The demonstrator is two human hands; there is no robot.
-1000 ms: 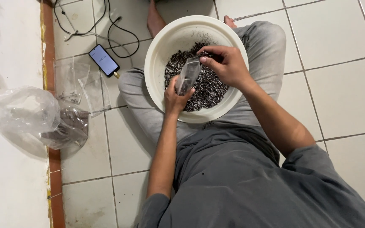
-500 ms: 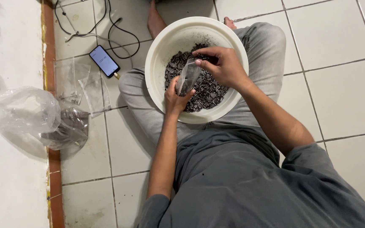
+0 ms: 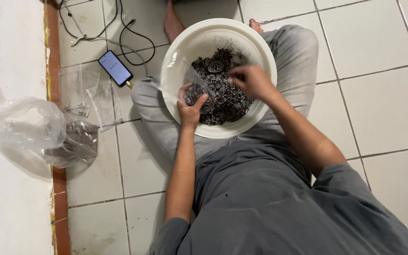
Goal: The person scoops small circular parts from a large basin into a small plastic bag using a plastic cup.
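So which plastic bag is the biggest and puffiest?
The big clear bag on the far left by the wall. The flat little bags near the phone are much smaller.

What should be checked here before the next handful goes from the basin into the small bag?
1. Small clear bag gripped by the left hand: ok.
2. Bag mouth open: cannot tell, the plastic is too clear.
3. Right hand over the dark pieces: ok.
4. White basin resting steady on the lap: ok.
5. Right hand holding any pieces: cannot tell, blurred.
6. Phone and cables clear of the basin: ok.
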